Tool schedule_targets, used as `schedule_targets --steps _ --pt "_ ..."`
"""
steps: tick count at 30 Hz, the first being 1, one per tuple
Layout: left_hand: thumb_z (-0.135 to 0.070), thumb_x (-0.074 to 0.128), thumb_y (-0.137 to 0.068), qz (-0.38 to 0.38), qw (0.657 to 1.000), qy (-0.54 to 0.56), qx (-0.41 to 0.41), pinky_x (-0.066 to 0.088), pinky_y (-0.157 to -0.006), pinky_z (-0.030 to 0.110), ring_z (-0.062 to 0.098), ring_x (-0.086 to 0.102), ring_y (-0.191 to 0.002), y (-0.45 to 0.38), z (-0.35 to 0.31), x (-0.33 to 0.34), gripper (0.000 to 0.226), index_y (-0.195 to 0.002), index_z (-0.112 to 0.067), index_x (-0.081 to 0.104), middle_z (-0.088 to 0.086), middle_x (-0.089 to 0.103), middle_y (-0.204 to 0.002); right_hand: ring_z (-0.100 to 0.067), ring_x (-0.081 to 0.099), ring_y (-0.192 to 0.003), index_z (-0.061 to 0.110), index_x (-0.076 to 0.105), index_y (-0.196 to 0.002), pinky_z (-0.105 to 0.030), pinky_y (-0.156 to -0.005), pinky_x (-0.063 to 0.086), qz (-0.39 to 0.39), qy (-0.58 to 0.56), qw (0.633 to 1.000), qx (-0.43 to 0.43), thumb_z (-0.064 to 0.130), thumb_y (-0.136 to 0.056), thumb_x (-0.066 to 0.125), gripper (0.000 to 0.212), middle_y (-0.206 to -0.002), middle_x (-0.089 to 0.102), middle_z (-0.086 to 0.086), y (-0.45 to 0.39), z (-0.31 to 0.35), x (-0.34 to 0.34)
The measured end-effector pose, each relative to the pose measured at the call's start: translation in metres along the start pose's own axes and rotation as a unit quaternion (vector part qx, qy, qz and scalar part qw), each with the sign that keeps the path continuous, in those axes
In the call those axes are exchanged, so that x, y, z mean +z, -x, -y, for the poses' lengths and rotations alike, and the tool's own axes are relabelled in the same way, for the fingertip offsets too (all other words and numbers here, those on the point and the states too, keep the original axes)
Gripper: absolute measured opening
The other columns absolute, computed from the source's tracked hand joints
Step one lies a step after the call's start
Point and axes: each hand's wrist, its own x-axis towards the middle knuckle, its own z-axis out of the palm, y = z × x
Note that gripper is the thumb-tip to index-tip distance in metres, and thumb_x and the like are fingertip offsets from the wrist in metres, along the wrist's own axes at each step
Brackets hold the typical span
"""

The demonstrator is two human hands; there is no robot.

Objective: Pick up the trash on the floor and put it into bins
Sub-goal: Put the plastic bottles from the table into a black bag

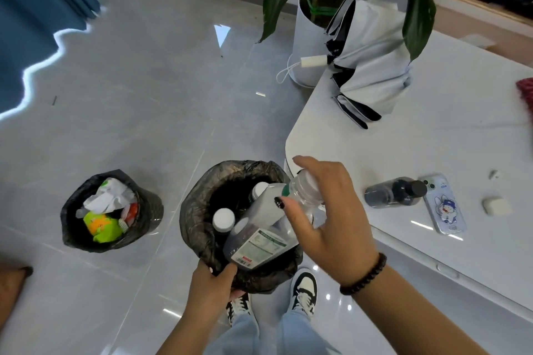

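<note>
My left hand (212, 282) grips the bin (196, 228) rim; my right hand (320, 210) pinches the bottle (259, 236) neck above it. I should tip it base-first between the bottles inside.

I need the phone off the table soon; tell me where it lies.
In the head view, the phone lies flat on the white table at right, touching the dark bottle lying on its side, left of a small white case.

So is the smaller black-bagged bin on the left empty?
No, the smaller black-bagged bin already holds crumpled white paper and a yellow-green wrapper.
</note>
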Motion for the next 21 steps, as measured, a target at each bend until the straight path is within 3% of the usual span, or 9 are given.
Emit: schedule_targets --steps 6,10,15,18,21 --pt "-0.003 0.058 -0.09 0.002 1.0 -0.007 -0.001 0.059 -0.057 0.032 0.031 0.067 -0.095 0.004 -0.001 -0.001 0.028 -0.116 -0.011 0.057 0.014 0.066 -0.109 -0.011 0.05 -0.099 0.014 0.046 -0.12 -0.006 -0.086 0.037 -0.084 0.016 0.995 -0.052 0.036 -0.089 0.057 0.04 -0.105 0.061 -0.017 0.016 0.009 0.008" --pt "-0.008 0.046 -0.095 -0.046 0.996 -0.07 0.008 0.061 -0.058 0.042 0.037 0.062 -0.096 -0.003 -0.004 0.005 0.025 -0.118 0.0 0.038 0.018 0.054 -0.113 -0.01 0.05 -0.097 0.013 0.046 -0.121 -0.009 -0.083 0.04 -0.079 0.013 0.995 -0.061 0.039 -0.093 0.052 0.038 -0.105 0.059 -0.017 0.021 0.009 0.009" --pt "-0.008 0.037 -0.098 -0.091 0.989 -0.113 0.024 0.055 -0.077 0.06 0.034 0.056 -0.083 -0.004 -0.005 0.008 0.019 -0.114 -0.006 0.026 0.018 0.052 -0.095 -0.006 0.049 -0.093 0.015 0.047 -0.122 -0.012 -0.073 0.045 -0.05 0.019 0.998 -0.028 0.035 -0.089 0.054 0.04 -0.106 0.054 -0.009 0.028 0.002 0.007" --pt "-0.01 0.04 -0.097 -0.081 0.986 -0.141 0.042 0.056 -0.076 0.056 0.035 0.059 -0.085 -0.003 -0.003 0.0 0.027 -0.119 -0.009 0.024 0.02 0.054 -0.1 -0.002 0.047 -0.093 0.016 0.047 -0.121 -0.01 -0.072 0.045 -0.034 0.017 0.999 -0.014 0.035 -0.089 0.053 0.037 -0.107 0.052 -0.006 0.034 0.003 0.009" --pt "-0.009 0.052 -0.094 -0.029 0.993 -0.113 0.035 0.06 -0.062 0.047 0.037 0.062 -0.096 -0.005 -0.01 -0.014 0.038 -0.122 -0.017 0.027 0.015 0.051 -0.115 -0.002 0.048 -0.087 0.018 0.048 -0.119 -0.016 -0.064 0.047 -0.026 0.027 0.999 0.005 0.035 -0.089 0.052 0.035 -0.11 0.05 -0.003 0.04 0.004 0.014"
